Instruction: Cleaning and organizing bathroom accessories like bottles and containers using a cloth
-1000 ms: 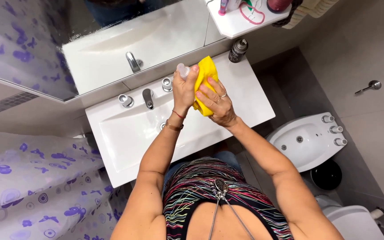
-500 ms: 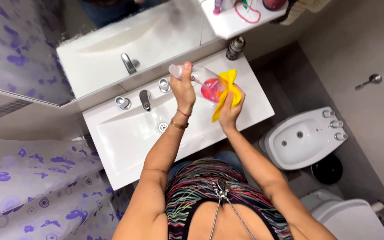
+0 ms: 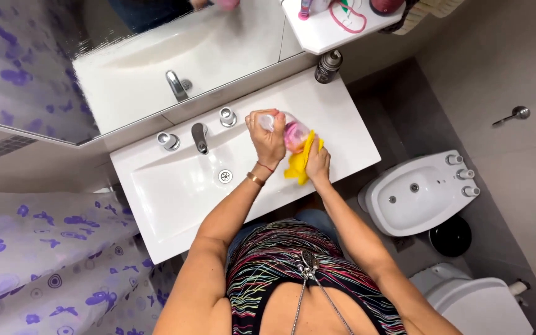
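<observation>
The spray bottle [image 3: 291, 132], clear with pink liquid in its lower part, is held above the right part of the white sink counter [image 3: 342, 118], tilted, its pale head toward the taps; the left hand [image 3: 268, 138] is closed around the bottle's neck and head, fingers wrapped over the top; the right hand [image 3: 317, 162] sits just beside and below it, gripping a yellow cloth [image 3: 298, 164] that is bunched against the bottle's base and hangs down toward the counter edge; a bracelet shows on the left wrist; to the left of the hands lie the basin with its drain [image 3: 225, 176], the chrome spout [image 3: 199, 136] and two round tap knobs [image 3: 227, 116] either side of it; a dark can [image 3: 329, 66] stands at the back right corner of the counter, well apart from the bottle; above runs the mirror [image 3: 125, 56] and a small white shelf [image 3: 336, 28]; to the right, on the grey floor, stand a white bidet [image 3: 420, 192] and, nearer, a toilet [image 3: 485, 307]; a butterfly-patterned shower curtain [image 3: 51, 260] fills the lower left.
</observation>
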